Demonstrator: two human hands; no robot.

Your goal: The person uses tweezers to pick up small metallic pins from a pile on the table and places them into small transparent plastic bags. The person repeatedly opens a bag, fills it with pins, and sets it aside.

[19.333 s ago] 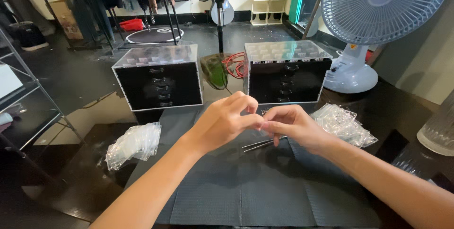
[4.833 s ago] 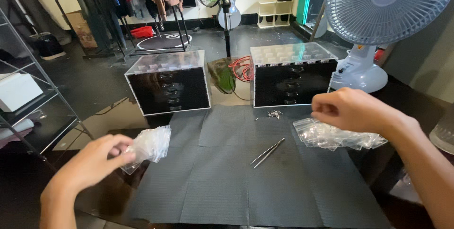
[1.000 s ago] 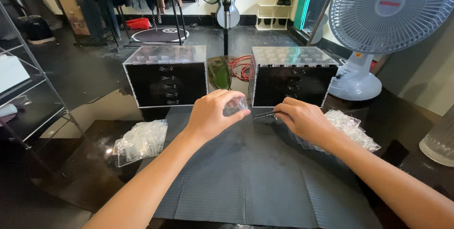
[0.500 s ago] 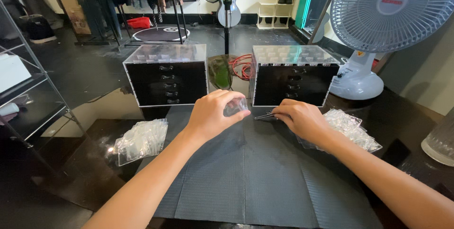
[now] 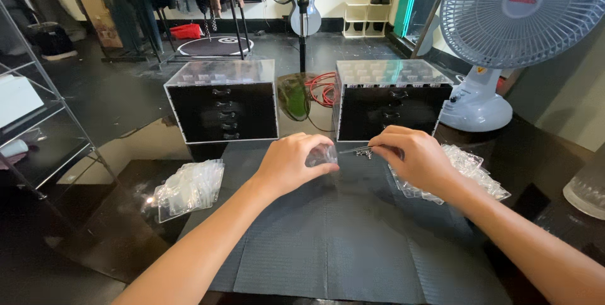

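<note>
The left hand (image 5: 291,163) is curled closed around a small clear plastic bag (image 5: 322,155), pinching it between thumb and fingertips just above the dark grey mat (image 5: 353,242) that covers the near middle of the bench (image 5: 113,242). The right hand (image 5: 413,160) is closed on a pair of thin metal tweezers (image 5: 355,149), whose tips point left toward the bag's mouth and nearly meet it; whether they touch is hard to tell. A few tiny metal parts (image 5: 364,154), possibly screws, lie on the mat just below the tweezers.

Under and to the right of the right hand sits a heap of clear bags (image 5: 469,169). A second heap of clear bags (image 5: 188,186) lies on the left, off the mat's edge and well apart from the left hand. At the far side stand two black drawer boxes with clear tops, the left box (image 5: 222,100) and the right box (image 5: 391,97). A grey desk fan (image 5: 523,15) stands at the far right.
</note>
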